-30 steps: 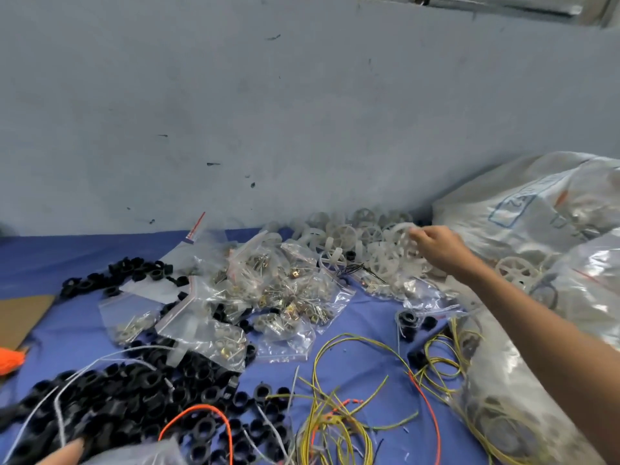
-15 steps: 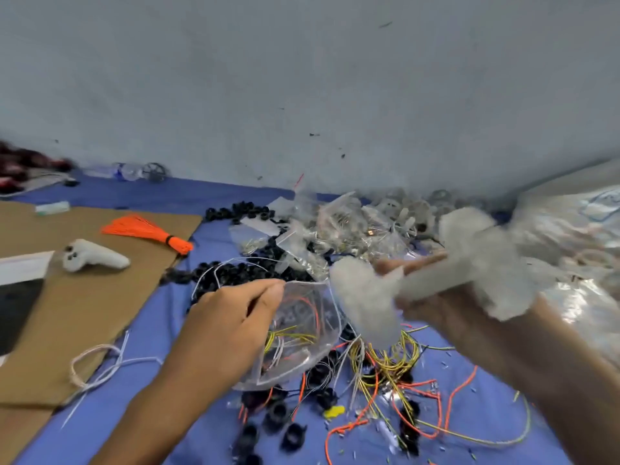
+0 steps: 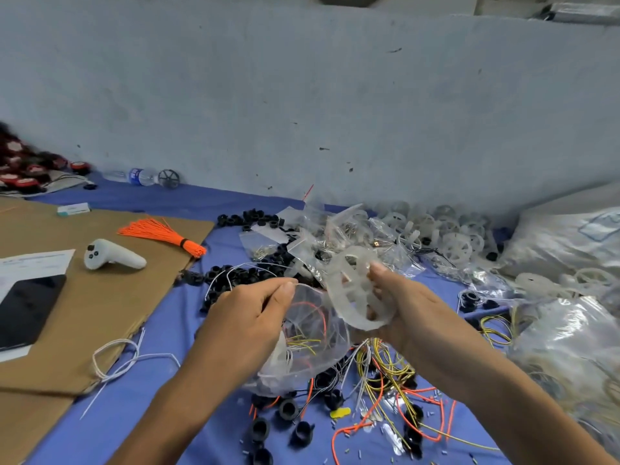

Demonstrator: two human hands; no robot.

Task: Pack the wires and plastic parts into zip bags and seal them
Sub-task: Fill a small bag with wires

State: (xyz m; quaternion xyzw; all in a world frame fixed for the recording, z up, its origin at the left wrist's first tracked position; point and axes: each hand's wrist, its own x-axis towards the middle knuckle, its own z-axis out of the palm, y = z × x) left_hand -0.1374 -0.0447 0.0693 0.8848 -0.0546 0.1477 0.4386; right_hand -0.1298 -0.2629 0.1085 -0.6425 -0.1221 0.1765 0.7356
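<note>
- A second ago your right hand [image 3: 412,317] was stretched out to the wheel pile [image 3: 446,233] by the wall, far beyond the zip bag [image 3: 312,347]. Now it is back just right of the bag's mouth, fingers curled round a clutch of translucent plastic wheels [image 3: 355,297].
- Your left hand [image 3: 248,317], barely in view then, now pinches the bag's rim on its left side between thumb and forefinger. It holds the bag up off the blue cloth [image 3: 174,317], mouth open toward the wheels.
- The bag already carries orange and yellow wires [image 3: 308,317], so I judge the wheels go in next. They overlap the rim but are not yet inside, and sealing is still to come.
- How many wheels you hold is hard to make out: they overlap and blur, perhaps two.
- The bag's zip strip cannot be made out, and your left hand hides part of the bag's left wall.
- Below the bag lie loose wires [image 3: 385,364] and black rings [image 3: 288,409], still unpacked; whatever sits directly under it is hidden.
</note>
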